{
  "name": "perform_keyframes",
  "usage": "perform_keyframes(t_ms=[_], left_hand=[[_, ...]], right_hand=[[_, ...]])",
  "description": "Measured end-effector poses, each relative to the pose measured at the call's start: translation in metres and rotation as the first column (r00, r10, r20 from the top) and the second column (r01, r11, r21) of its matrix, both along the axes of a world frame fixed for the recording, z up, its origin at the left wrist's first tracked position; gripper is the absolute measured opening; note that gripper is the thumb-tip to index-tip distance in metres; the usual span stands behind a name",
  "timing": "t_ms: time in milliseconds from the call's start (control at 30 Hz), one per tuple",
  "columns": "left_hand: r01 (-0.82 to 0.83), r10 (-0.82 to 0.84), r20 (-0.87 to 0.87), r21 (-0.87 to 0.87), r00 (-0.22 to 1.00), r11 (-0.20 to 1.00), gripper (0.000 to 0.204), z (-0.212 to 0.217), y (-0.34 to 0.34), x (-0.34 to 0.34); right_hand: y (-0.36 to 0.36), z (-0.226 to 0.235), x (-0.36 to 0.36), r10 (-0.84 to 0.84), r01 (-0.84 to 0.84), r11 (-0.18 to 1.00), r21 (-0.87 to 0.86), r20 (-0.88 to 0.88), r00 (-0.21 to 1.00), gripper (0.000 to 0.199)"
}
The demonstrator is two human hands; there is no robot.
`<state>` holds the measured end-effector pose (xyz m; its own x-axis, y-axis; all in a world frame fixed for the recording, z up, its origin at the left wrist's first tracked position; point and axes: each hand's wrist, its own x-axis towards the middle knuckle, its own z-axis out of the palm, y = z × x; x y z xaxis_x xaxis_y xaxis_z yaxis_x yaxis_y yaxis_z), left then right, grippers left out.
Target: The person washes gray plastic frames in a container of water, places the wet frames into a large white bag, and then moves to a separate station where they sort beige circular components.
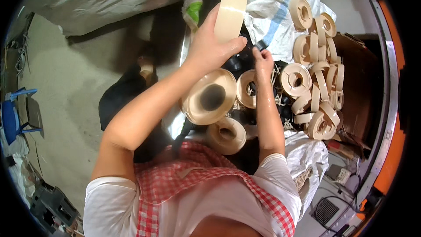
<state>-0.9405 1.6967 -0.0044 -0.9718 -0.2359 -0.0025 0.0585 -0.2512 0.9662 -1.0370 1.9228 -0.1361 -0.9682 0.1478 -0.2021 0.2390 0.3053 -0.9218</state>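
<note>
My left hand (209, 44) is raised and grips a cream-coloured tape roll (230, 12) by its edge, held upright. My right hand (263, 61) reaches forward, fingertips closed on a small black part (260, 45) beside other black pieces. Below my hands lie a large cream roll (209, 96) with a dark core, a smaller roll (245, 88) and another roll (226, 135) near my lap.
A heap of several cream plastic rings (318, 70) lies on the right over a brown cardboard box (357, 83). White woven sacks (272, 13) sit behind and at my right side. Concrete floor (66, 87) spreads to the left, with a blue stool (13, 118).
</note>
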Motion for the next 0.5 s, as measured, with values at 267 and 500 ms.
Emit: perform_keyframes(t_ms=[267, 500], left_hand=[[0.529, -0.569, -0.037, 0.421, 0.822, 0.737, 0.055, 0.030, 0.003, 0.004], [0.492, -0.483, -0.097, 0.105, 0.870, 0.864, 0.058, 0.028, 0.010, 0.018]], right_hand=[[-0.021, 0.162, 0.063, 0.896, -0.346, 0.434, 0.832, -0.440, 0.065, 0.023], [-0.028, 0.174, 0.078, 0.418, -0.408, 0.907, -0.105, 0.117, 0.901, 0.077]])
